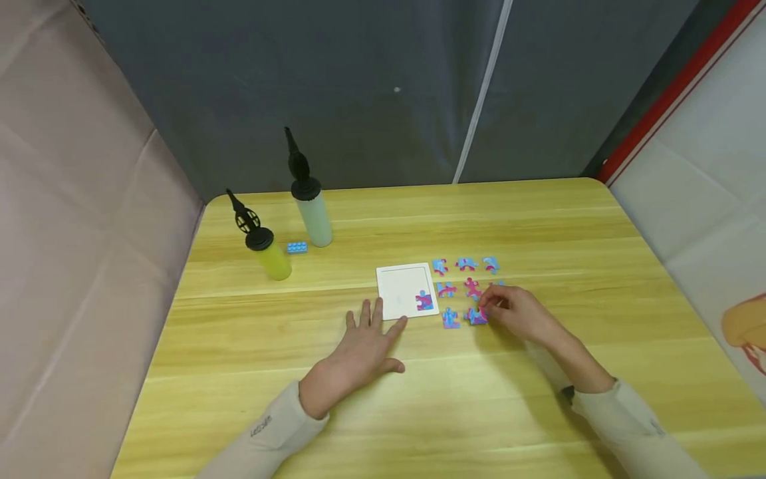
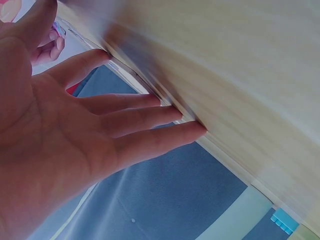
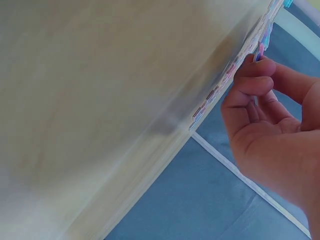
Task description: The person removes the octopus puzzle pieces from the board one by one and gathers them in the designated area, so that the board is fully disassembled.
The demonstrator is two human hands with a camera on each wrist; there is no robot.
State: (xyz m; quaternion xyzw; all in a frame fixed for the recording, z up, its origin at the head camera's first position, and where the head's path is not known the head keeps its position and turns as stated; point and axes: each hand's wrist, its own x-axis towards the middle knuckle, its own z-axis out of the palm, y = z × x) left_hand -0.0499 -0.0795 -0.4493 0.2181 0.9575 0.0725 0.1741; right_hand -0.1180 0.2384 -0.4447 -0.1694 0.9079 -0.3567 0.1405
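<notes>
A white square puzzle tray [image 1: 396, 291] lies on the table with one pink-and-blue puzzle piece [image 1: 425, 301] in its near right corner. My left hand [image 1: 365, 349] is spread flat beside it, fingertips at the tray's near edge and left corner. To the right of the tray, my right hand [image 1: 519, 314] pinches a puzzle piece [image 3: 259, 51] between thumb and fingertips, with its other fingers curled. The held piece is mostly hidden by the fingers. Loose pieces lie about it in rough rows, among them a pink one [image 1: 472, 288] and a blue one [image 1: 451, 319].
At the back left stand a yellow bottle [image 1: 275, 261] and a pale green bottle [image 1: 315, 221], both with tall black tops. Between them lies a blue toy brick [image 1: 297, 247]. A dark grey curtain [image 1: 359, 100] hangs behind the wooden table [image 1: 538, 226].
</notes>
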